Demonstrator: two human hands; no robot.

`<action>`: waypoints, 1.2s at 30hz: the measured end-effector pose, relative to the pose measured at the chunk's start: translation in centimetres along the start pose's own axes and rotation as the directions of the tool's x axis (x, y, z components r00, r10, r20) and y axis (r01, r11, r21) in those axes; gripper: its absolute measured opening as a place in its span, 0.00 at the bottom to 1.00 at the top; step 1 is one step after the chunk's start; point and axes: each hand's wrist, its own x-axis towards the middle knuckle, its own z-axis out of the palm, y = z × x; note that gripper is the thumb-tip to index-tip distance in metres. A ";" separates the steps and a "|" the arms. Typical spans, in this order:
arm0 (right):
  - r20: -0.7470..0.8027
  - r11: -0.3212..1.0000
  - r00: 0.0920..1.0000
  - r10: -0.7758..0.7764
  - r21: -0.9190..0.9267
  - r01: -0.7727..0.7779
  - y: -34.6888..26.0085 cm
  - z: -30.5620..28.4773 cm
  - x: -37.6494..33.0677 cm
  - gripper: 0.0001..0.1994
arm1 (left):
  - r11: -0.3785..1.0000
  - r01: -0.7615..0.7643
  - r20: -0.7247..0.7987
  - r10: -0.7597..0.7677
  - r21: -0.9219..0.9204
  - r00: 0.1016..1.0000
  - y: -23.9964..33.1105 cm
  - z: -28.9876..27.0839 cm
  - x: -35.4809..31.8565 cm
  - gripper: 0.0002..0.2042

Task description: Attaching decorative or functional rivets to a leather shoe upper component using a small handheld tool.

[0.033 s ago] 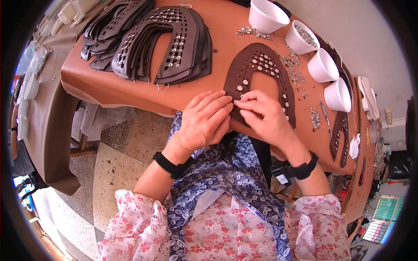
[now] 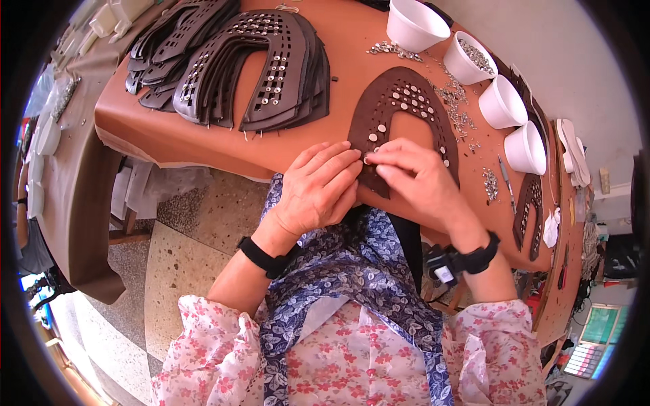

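Observation:
A brown U-shaped leather piece [image 2: 384,88] with rows of slots and several round silver studs [image 2: 405,106] lies near the table's front edge. My left hand [image 2: 321,183] grips its left arm at the edge, fingers close together and bent; the thumb is mostly hidden. From the other side my right hand [image 2: 416,177] reaches over the leather, thumb and forefinger pinched at a small shiny round stud [image 2: 366,161]. Part of that stud is covered by the fingertips. Both wrists wear black straps.
Stacks of dark punched U-shaped leather pieces [image 2: 298,101] sit at the back left. White tubs [image 2: 502,101] line the right side, one [image 2: 467,68] holding studs. Loose metal studs [image 2: 455,101] are scattered between. A pen [image 2: 506,179] and a smaller dark leather piece [image 2: 525,216] lie at right.
My right hand has shifted slightly and its fingers have turned a little, showing more of the stud at the fingertips. My left hand and the leather piece stay put.

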 end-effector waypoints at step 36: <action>-0.274 0.931 0.956 -0.105 -0.365 -0.002 4.2 -4.2 14.5 0.07 | 0.995 -0.002 0.027 -0.001 0.095 1.000 0.8 0.3 0.3 0.22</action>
